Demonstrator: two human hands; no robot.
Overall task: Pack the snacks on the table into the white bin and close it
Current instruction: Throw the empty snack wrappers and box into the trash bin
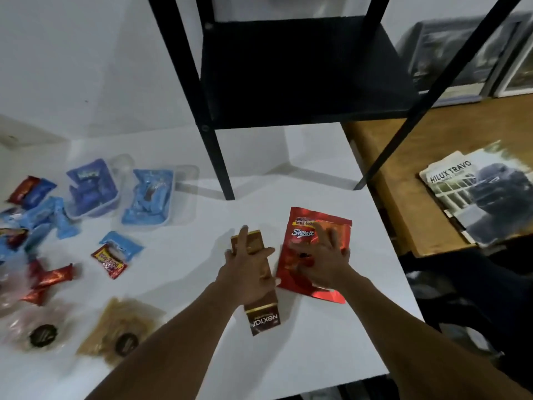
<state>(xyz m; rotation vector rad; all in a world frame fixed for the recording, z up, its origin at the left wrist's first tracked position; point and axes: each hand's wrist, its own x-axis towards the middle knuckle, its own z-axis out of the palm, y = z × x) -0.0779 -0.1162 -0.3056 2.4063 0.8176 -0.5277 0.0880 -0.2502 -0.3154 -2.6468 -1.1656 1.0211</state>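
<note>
From where I stand, the left hand covers the middle of the brown Nextar pack, so only its two ends show. The right hand lies over the red Share It pouch, hiding its lower print. At nine o'clock the scattered wrappers run off the picture's edge, smeared with blur; their labels cannot be read. The two clear tubs at ten o'clock hold blue packets too soft to name. At three o'clock the magazine is cut off by the edge. The round labels on the two clear bags at seven o'clock are perhaps dark stickers, unreadable.
</note>
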